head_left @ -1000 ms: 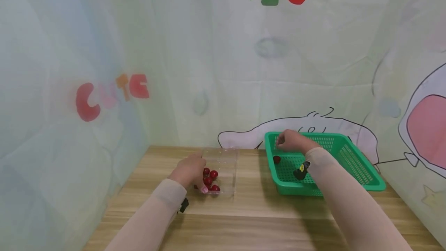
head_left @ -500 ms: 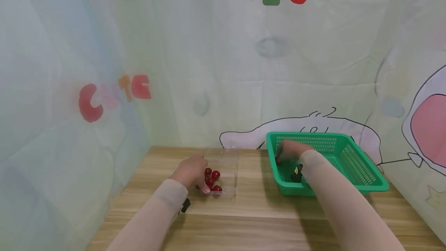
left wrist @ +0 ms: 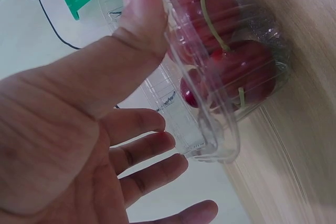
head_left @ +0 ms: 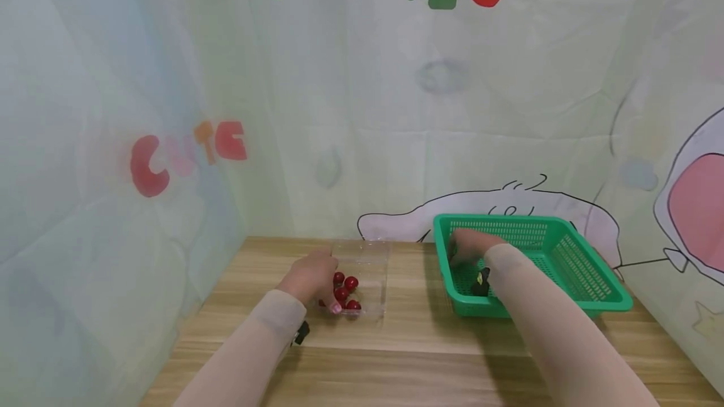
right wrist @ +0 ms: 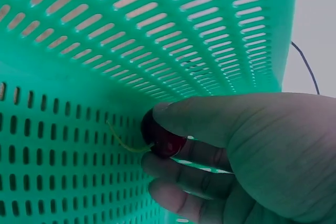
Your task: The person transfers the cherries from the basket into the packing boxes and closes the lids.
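Note:
A dark red cherry (right wrist: 164,136) with a green stem is pinched between the thumb and fingers of my right hand (right wrist: 236,156). That hand is down inside the left end of a green plastic basket (head_left: 534,308), and in the head view it hides the cherry. My left hand (head_left: 311,276) holds the left side of a clear plastic box (head_left: 370,291), thumb at its rim. In the left wrist view the thumb (left wrist: 140,11) overlaps the box wall, and the other fingers (left wrist: 157,174) spread along its side. Several red cherries (left wrist: 244,72) with stems lie in the box.
Both containers stand on a wooden table (head_left: 396,369), box on the left and basket on the right, with a strip of tabletop between them. A printed cloth backdrop (head_left: 317,112) rises behind and at the sides. The box's clear lid (head_left: 362,250) stands raised at the back.
My right hand has gone down from above the basket's left end and taken hold of the cherry that lay there. The left hand has stayed at the box.

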`<state>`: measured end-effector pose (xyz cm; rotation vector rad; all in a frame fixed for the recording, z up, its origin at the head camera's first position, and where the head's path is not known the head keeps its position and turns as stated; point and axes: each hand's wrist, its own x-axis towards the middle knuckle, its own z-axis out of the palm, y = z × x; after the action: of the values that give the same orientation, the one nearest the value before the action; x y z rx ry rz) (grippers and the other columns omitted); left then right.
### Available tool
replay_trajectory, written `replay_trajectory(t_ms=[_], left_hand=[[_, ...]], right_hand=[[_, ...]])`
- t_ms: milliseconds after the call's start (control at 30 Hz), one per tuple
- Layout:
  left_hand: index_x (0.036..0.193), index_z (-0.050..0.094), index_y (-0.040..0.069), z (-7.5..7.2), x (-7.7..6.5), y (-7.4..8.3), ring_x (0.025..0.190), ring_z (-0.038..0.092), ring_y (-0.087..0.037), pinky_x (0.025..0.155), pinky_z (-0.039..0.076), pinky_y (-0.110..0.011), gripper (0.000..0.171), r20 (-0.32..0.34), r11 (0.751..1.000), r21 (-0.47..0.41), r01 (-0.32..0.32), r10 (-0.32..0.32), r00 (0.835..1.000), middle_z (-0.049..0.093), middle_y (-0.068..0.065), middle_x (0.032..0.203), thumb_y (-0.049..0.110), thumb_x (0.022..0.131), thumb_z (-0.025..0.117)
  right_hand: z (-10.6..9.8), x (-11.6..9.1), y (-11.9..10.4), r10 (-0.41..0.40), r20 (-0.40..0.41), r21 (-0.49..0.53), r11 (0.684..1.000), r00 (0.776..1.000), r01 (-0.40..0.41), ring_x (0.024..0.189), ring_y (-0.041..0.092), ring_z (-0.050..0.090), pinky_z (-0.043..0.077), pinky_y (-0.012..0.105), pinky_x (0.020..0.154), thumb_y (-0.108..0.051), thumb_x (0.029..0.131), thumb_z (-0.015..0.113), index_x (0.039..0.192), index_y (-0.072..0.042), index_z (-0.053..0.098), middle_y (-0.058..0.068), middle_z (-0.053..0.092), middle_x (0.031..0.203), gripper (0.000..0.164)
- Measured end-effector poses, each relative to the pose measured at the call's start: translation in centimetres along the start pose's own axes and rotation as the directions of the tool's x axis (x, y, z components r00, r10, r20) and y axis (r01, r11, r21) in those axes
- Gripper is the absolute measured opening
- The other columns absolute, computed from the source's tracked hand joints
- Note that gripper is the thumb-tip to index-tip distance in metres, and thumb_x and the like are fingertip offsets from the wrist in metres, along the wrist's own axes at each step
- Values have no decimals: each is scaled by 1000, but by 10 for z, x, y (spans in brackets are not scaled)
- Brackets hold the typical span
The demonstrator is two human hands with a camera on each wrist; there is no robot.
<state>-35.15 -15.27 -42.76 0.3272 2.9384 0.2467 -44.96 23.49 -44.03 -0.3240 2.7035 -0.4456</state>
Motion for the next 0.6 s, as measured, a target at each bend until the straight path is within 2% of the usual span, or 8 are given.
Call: replay_trajectory(t_ms=[133, 233, 467, 600], left_hand=[[134, 76, 0, 0, 0, 1, 124, 67, -36, 114, 62, -59, 81, -2, 1000, 15, -1, 1, 1000, 66, -20, 147, 34, 68, 110], [135, 76, 0, -1, -1, 2, 125, 67, -36, 115, 62, -59, 81, -2, 1000, 13, 2, -1, 1000, 66, -20, 148, 34, 69, 110], [136, 76, 0, 0, 0, 2, 133, 67, -40, 117, 60, -60, 83, -6, 1000, 15, -6, 6, 1000, 64, -22, 155, 34, 69, 110], [137, 75, -1, 0, -1, 1, 144, 63, -45, 121, 57, -61, 85, -9, 1000, 12, -3, 3, 1000, 59, -25, 163, 33, 68, 110]], right_hand=[[-5, -3, 3, 1, -1, 24, 1000, 1000, -1, 99, 25, 79, 72, 44, 83, -12, 100, 86, 123, -6, 82, 10, 82, 118, 24], [-13, -10, 3, -20, -10, 49, 999, 1000, 20, 104, 27, 79, 72, 45, 86, -12, 103, 81, 129, -3, 80, 13, 81, 122, 28], [-33, -34, -4, -88, -134, 91, 991, 987, 101, 96, 21, 74, 65, 38, 85, -13, 105, 71, 128, 1, 80, 11, 82, 112, 28], [-43, -46, -11, -140, -188, 78, 985, 972, 157, 101, 24, 76, 66, 43, 91, -13, 106, 70, 126, 3, 79, 14, 83, 116, 27]])
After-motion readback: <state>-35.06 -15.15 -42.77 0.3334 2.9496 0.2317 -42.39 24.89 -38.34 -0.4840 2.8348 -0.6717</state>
